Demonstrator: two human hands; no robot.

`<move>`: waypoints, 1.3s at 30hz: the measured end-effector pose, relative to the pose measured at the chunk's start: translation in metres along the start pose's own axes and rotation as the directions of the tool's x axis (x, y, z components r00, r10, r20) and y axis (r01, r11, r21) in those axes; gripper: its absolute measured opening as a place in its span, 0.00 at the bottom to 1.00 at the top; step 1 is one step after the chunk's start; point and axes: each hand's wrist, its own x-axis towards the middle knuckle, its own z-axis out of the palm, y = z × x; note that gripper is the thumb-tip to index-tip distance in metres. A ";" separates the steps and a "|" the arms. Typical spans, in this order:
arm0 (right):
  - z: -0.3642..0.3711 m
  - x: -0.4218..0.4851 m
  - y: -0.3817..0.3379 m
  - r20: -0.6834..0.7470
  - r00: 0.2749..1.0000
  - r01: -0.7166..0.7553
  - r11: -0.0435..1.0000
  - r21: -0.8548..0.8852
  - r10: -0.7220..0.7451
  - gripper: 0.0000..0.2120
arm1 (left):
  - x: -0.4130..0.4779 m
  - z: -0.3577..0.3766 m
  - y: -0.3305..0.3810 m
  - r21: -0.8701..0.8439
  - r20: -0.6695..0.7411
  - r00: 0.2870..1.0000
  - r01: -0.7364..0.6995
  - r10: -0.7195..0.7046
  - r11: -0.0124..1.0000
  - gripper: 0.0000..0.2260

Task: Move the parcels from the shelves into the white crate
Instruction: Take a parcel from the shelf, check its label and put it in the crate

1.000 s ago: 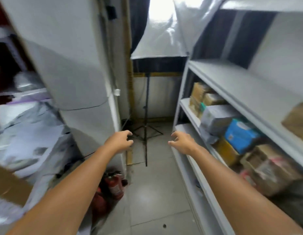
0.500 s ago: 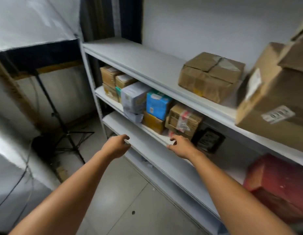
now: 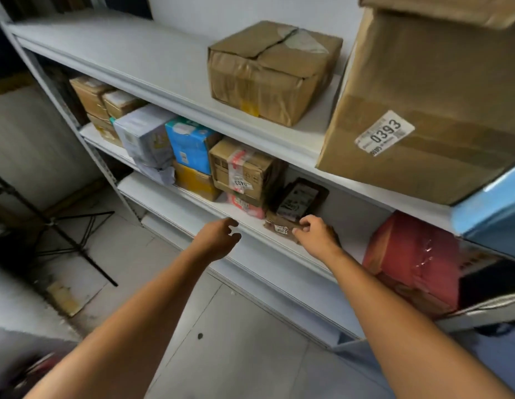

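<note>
My right hand (image 3: 316,237) is on the middle shelf (image 3: 193,208), over the right end of a small flat brown parcel (image 3: 279,227). Its thumb and forefinger pinch that parcel's edge. My left hand (image 3: 219,240) hovers in front of the shelf edge with loosely curled fingers and holds nothing. Behind the small parcel a dark flat parcel (image 3: 299,198) leans against the back. Left of it stand a taped brown box (image 3: 242,171) on a pink packet (image 3: 244,204), a blue box (image 3: 190,145) and a white box (image 3: 144,136). The white crate is out of view.
On the upper shelf (image 3: 135,61) stand a brown box (image 3: 268,70) and a big carton labelled 0393 (image 3: 417,110). A red box (image 3: 412,260) sits to the right on the middle shelf. A black tripod stand (image 3: 63,226) stands on the tiled floor at the left.
The view has swung right from the aisle onto the shelves. My right hand moved in from the shelf edge onto the small brown parcel; my left hand rose toward the shelf edge.
</note>
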 end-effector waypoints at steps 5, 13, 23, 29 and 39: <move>0.013 0.019 0.026 -0.089 0.994 -0.060 0.995 0.079 0.067 0.19 | 0.036 0.034 0.011 -0.020 0.027 0.998 -0.054 0.054 0.998 0.18; 0.039 0.056 0.051 -0.218 0.963 -0.118 0.973 0.196 0.160 0.23 | 0.093 0.075 0.010 -0.126 -0.035 0.982 -0.187 0.184 0.974 0.19; 0.069 0.102 0.057 -0.172 0.953 -0.097 0.786 0.611 0.251 0.25 | 0.135 0.114 0.003 -0.421 -0.001 0.974 -0.206 0.226 0.884 0.20; 0.072 0.101 0.062 -0.088 0.955 -0.117 0.636 0.762 0.282 0.27 | 0.143 0.121 0.000 -0.506 -0.012 0.970 -0.215 0.242 0.835 0.21; 0.071 0.090 0.071 -0.061 0.956 -0.148 0.650 0.746 0.288 0.28 | 0.130 0.126 0.004 -0.578 -0.042 0.980 -0.182 0.194 0.795 0.22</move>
